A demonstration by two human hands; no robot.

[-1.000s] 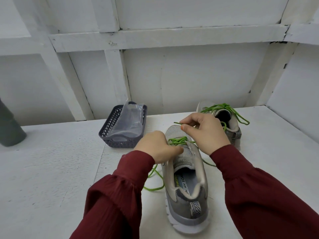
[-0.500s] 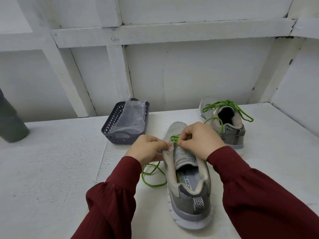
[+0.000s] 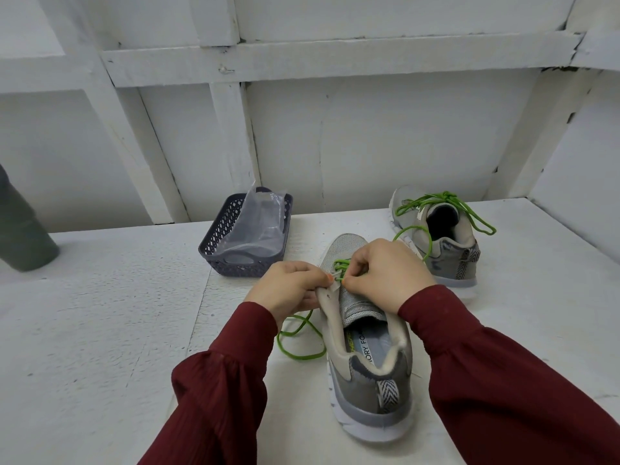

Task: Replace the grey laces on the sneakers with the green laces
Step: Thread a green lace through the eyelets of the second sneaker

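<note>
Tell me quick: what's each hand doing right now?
Left hand: grips the near sneaker's edge.
Right hand: pinches the green lace.

On my feed it's all white back here: a rough painted table point(image 3: 100, 330) running up to a panelled wall point(image 3: 369, 146), with a horizontal beam point(image 3: 335, 58) across it, an upright post point(image 3: 231, 135) and a slanted brace point(image 3: 134, 146) further left. Another white panel point(image 3: 587, 162) closes off the right side. Light's soft and even.

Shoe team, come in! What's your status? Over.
Left hand grips near sneaker. Right hand pinches green lace. Far sneaker laced green. Nothing blocking.
</note>
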